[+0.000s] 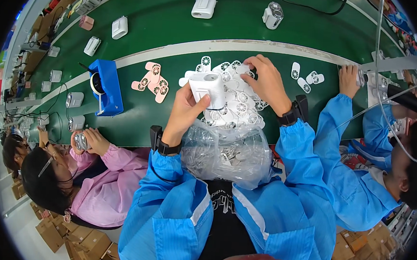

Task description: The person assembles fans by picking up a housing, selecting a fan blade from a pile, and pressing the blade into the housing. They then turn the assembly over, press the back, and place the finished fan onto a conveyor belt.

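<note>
My left hand (pixel 185 111) is wrapped round a white plastic housing (pixel 205 92), a boxy rounded case with an oval opening at its top end. The housing is held up above the table, in front of a pile of flat white covers (pixel 239 103) with round spoked grilles. At the far edge of the pile, my right hand (pixel 268 80) pinches a white cover (pixel 242 68) between thumb and fingers. Between my forearms lies a clear plastic bag (pixel 250 159) with more pale flat pieces inside. Left of the housing lie several pink covers (pixel 155 81) of the same shape.
A blue tape dispenser (pixel 109 87) stands left of the pink covers. A few white covers (pixel 304 81) lie to the right. Beyond a pale rail (pixel 170 47), white devices (pixel 204 7) rest on the green belt. Co-workers sit close on both sides, one in pink (pixel 105 185).
</note>
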The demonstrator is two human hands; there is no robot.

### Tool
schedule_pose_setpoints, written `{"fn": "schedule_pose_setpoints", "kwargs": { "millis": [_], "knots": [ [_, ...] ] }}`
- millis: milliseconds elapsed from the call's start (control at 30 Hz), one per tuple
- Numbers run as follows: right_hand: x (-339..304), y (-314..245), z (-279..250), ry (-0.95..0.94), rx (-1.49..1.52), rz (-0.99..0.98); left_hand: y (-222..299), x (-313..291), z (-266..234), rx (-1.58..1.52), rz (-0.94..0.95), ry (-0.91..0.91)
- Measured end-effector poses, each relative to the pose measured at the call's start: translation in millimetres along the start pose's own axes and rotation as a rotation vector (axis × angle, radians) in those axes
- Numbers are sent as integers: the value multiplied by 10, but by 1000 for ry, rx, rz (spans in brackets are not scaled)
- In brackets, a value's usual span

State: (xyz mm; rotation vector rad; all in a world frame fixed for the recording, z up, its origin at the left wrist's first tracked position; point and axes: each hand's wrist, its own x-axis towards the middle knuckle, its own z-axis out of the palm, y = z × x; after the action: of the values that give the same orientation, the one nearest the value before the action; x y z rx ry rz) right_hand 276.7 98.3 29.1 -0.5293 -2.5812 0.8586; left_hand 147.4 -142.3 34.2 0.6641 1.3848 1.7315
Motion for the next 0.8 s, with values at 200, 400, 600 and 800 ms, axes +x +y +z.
{"fn": "schedule_pose_setpoints", "kwargs": {
  "millis": [200,400,600,800],
  "knots": [
    [81,60,-12,-149,153,167,14,21,49,-308,-74,94],
    [39,88,79,-49,91,73,44,133,27,-476,-109,124],
    [69,5,66,-79,17,57,-263,282,-261,-665,-112,-89],
    [77,1,42,-79,16,22,34,310,-23,-808,-164,60]
  ]
}}
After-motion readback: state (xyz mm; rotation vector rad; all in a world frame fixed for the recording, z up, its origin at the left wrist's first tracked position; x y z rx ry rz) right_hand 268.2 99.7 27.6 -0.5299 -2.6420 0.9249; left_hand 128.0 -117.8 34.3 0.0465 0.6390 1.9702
